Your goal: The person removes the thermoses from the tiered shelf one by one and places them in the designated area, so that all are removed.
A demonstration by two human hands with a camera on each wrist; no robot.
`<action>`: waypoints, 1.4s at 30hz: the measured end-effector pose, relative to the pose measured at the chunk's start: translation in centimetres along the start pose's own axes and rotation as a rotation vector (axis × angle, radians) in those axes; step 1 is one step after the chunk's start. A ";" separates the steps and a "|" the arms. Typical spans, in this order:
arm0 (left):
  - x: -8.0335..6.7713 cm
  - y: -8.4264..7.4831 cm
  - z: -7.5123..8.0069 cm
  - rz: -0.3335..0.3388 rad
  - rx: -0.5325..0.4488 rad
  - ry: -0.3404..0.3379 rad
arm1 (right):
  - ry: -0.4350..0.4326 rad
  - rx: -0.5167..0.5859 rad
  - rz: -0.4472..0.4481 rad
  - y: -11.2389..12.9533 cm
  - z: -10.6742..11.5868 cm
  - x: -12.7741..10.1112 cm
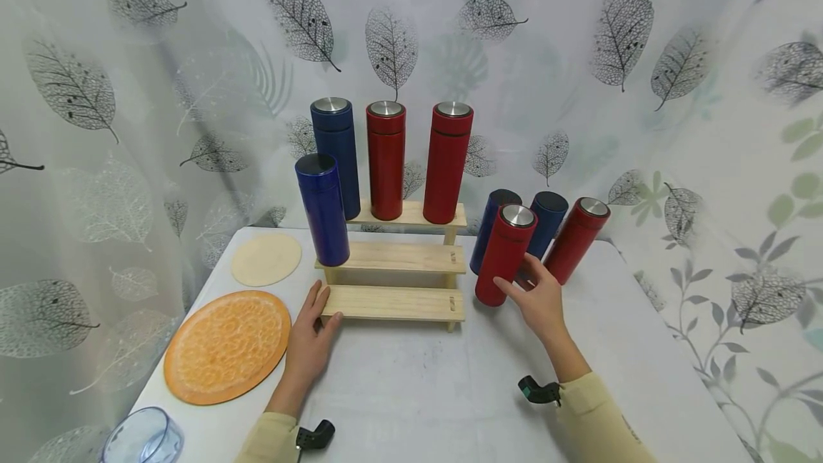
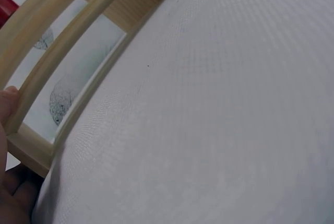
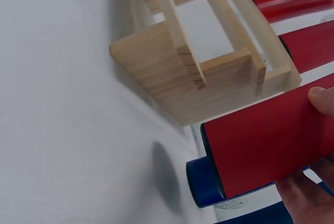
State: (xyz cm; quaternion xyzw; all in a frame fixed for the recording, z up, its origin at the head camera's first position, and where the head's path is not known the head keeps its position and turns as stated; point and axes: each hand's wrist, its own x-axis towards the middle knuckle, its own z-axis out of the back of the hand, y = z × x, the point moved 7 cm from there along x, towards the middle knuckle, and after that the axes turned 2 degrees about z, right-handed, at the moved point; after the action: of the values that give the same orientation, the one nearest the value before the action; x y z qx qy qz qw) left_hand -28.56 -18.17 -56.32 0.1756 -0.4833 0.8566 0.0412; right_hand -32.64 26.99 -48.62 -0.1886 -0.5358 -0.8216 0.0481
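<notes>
A three-step wooden stand sits mid-table. On its top step are a blue flask and two red flasks, and another blue flask stands on the middle step. My left hand rests with straight fingers against the left end of the bottom step; the left wrist view shows that hand by the stand's frame. My right hand grips a tilted red flask just right of the stand. The right wrist view shows my thumb on the red flask.
Two blue flasks and one more red flask stand behind my right hand. An orange round mat, a pale round disc and a clear cup lie at the left. A leaf-print curtain backs the white table.
</notes>
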 end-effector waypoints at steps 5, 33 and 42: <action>0.0 0.1 -0.1 0.022 -0.023 0.018 | 0.001 -0.016 -0.020 -0.6 -0.2 -0.4; -0.1 -0.2 0.0 0.012 -0.032 0.008 | 0.037 0.024 -0.070 -2.8 -0.9 -1.0; -0.1 -0.1 0.0 0.024 -0.029 0.021 | 0.029 0.007 -0.035 -2.9 -1.1 -0.9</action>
State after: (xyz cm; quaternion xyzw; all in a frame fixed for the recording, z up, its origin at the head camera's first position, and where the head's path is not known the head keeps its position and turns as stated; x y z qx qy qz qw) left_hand -28.41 -18.11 -56.23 0.1602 -0.4974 0.8517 0.0388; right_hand -32.93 27.08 -51.81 -0.1668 -0.5413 -0.8230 0.0420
